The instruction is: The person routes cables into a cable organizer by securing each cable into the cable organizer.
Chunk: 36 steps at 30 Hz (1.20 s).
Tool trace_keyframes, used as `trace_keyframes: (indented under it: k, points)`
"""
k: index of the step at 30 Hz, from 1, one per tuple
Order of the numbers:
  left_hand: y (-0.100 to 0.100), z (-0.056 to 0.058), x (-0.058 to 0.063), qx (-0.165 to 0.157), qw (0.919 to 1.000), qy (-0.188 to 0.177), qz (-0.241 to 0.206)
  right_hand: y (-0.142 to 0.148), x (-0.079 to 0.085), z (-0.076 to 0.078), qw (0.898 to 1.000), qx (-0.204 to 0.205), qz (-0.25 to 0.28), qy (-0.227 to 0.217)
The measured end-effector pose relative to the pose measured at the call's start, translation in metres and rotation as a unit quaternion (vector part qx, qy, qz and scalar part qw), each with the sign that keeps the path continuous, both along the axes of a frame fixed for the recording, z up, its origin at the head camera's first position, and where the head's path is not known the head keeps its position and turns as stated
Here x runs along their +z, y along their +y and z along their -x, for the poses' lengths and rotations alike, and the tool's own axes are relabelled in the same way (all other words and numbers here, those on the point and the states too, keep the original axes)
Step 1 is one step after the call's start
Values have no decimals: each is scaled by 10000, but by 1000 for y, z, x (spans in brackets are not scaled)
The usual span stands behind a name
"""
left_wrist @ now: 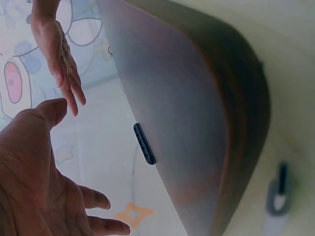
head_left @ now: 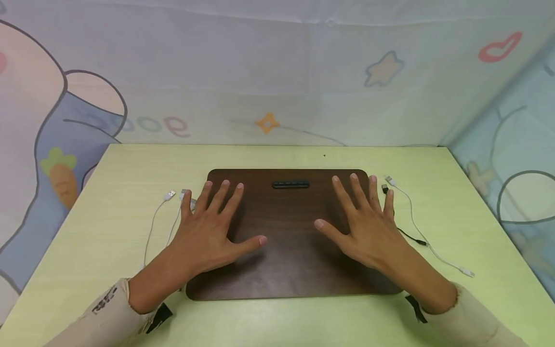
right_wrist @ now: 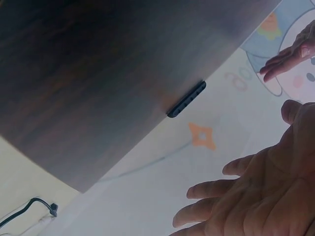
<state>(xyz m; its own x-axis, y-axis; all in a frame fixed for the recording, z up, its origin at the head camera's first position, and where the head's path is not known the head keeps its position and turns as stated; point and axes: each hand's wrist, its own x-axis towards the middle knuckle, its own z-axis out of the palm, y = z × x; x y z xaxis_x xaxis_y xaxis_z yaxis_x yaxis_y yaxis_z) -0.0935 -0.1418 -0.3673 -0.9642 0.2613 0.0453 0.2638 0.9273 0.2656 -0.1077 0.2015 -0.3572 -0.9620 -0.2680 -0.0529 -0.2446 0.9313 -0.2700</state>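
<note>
Both hands hover palm down above a dark brown wooden board [head_left: 286, 270], fingers spread and straight. My left hand [head_left: 207, 229] is over the board's left side, and my right hand [head_left: 370, 229] over its right side; neither holds anything. A small black slotted strip [head_left: 290, 184], like a cable holder, lies near the board's far edge, between the two hands. The left wrist view shows the black strip [left_wrist: 144, 143] beyond the palm, with a gap between hand and board. In the right wrist view the strip [right_wrist: 186, 99] sits near the board's edge.
White USB cables [head_left: 151, 224] lie left of the board, partly hidden by the left hand. To the right are another white cable [head_left: 414, 219] and a short black cable [head_left: 409, 235]. A patterned cloth [head_left: 277, 72] hangs behind the pale table [head_left: 433, 178].
</note>
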Motion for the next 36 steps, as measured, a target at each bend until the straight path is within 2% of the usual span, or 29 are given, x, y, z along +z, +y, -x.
trace_keyframes:
  k: [7, 20, 30, 36]
  points:
    - [-2, -3, 2, 26, 10000, 4, 50, -4, 1, 2, 9999, 71, -46, 72]
    - [-12, -16, 1, 59, 10000, 10, 47, -16, 0, 5, 9993, 331, -14, 152]
    - [-18, -30, -5, 294, 9995, 69, 54, -30, -3, 4, 9973, 657, -295, 120]
    - [-21, -36, -5, 418, 9987, 107, 274, -38, -5, 2, 9955, 822, -456, 81]
